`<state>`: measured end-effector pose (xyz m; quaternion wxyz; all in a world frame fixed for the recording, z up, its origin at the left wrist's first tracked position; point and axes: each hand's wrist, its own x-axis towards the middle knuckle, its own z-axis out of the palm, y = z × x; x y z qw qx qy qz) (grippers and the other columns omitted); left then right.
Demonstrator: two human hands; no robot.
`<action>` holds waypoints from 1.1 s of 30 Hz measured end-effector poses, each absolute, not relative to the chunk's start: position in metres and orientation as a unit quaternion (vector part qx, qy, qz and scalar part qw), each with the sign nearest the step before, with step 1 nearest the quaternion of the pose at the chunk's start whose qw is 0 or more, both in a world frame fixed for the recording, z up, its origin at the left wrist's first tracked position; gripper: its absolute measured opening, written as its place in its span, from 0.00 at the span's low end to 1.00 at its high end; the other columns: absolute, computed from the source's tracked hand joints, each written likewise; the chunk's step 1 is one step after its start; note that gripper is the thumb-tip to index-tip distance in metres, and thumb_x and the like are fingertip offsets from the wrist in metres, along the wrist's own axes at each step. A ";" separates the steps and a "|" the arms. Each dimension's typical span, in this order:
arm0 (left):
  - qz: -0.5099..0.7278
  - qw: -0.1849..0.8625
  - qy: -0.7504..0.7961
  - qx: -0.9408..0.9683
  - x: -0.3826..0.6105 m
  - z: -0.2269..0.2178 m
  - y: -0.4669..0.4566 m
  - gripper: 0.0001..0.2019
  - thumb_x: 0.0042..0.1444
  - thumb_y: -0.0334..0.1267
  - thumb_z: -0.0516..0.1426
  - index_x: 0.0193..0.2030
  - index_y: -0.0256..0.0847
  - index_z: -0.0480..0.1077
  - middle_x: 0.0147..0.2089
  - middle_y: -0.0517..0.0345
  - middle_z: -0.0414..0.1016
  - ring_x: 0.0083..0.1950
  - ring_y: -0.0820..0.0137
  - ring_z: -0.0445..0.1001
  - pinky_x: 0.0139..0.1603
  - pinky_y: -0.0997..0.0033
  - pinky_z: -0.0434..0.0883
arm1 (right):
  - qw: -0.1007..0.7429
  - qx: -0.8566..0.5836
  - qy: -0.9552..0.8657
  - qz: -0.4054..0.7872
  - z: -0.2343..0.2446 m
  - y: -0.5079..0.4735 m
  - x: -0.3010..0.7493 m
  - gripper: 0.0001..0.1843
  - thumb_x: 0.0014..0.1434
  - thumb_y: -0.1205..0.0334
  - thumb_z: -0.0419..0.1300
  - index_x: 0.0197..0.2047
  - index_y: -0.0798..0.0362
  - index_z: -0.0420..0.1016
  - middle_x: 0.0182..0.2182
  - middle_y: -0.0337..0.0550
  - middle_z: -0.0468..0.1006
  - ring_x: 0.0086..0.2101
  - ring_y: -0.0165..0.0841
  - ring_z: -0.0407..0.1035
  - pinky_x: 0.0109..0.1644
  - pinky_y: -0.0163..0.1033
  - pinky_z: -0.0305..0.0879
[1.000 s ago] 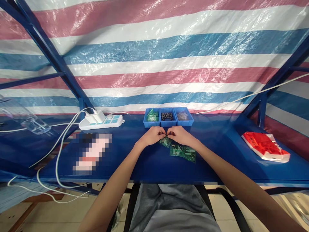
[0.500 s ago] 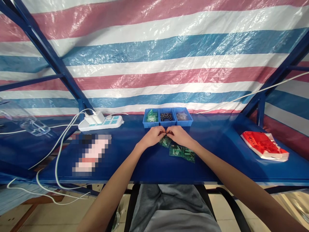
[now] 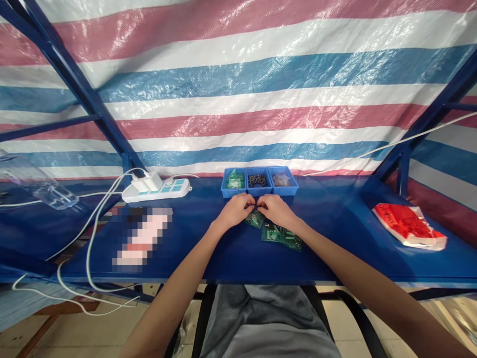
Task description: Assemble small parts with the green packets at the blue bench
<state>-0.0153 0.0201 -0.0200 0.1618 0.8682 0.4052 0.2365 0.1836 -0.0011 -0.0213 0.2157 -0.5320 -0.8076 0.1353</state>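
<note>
My left hand (image 3: 236,210) and my right hand (image 3: 274,209) meet at the middle of the blue table (image 3: 208,248), fingers curled and pinched together over a small green circuit board (image 3: 255,219). What the fingertips pinch is too small to make out. A stack of green circuit boards (image 3: 282,234) lies just under my right wrist. Behind the hands stands a row of three blue bins (image 3: 260,181): green parts on the left, dark parts in the middle, brownish parts on the right.
A white power strip (image 3: 156,189) with chargers and white cables sits at the back left. A blurred pink object (image 3: 143,234) lies left of the hands. A red and white bag (image 3: 408,224) rests at the right. A striped tarp hangs behind.
</note>
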 end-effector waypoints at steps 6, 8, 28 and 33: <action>0.197 0.097 0.447 0.867 -0.016 -0.012 0.014 0.06 0.64 0.35 0.54 0.42 0.43 0.73 0.42 0.55 0.73 0.39 0.67 0.73 0.33 0.71 0.63 | 0.218 -0.548 -0.801 0.101 -0.021 -0.001 0.184 0.07 0.65 0.66 0.60 0.45 0.49 0.78 0.43 0.44 0.76 0.41 0.36 0.71 0.40 0.37 0.61; 0.195 0.092 0.448 0.868 -0.016 -0.012 0.014 0.06 0.64 0.35 0.54 0.42 0.44 0.73 0.42 0.56 0.73 0.38 0.68 0.73 0.32 0.71 0.62 | 0.218 -0.547 -0.804 0.085 -0.022 0.000 0.186 0.12 0.66 0.65 0.59 0.52 0.50 0.77 0.47 0.46 0.76 0.45 0.38 0.71 0.43 0.38 0.63; 0.187 0.080 0.442 0.874 -0.015 -0.011 0.013 0.08 0.65 0.36 0.52 0.43 0.44 0.73 0.42 0.55 0.72 0.38 0.67 0.73 0.31 0.70 0.60 | 0.190 -0.528 -0.825 0.074 -0.023 -0.001 0.190 0.06 0.67 0.69 0.53 0.43 0.51 0.71 0.44 0.48 0.75 0.43 0.38 0.70 0.33 0.37 0.55; 0.193 0.089 0.429 0.878 -0.015 -0.010 0.011 0.06 0.65 0.39 0.55 0.43 0.44 0.72 0.43 0.56 0.72 0.38 0.68 0.72 0.31 0.71 0.60 | 0.308 -0.483 -0.800 0.179 -0.023 0.001 0.185 0.08 0.62 0.71 0.56 0.43 0.52 0.69 0.38 0.43 0.77 0.35 0.34 0.72 0.40 0.37 0.63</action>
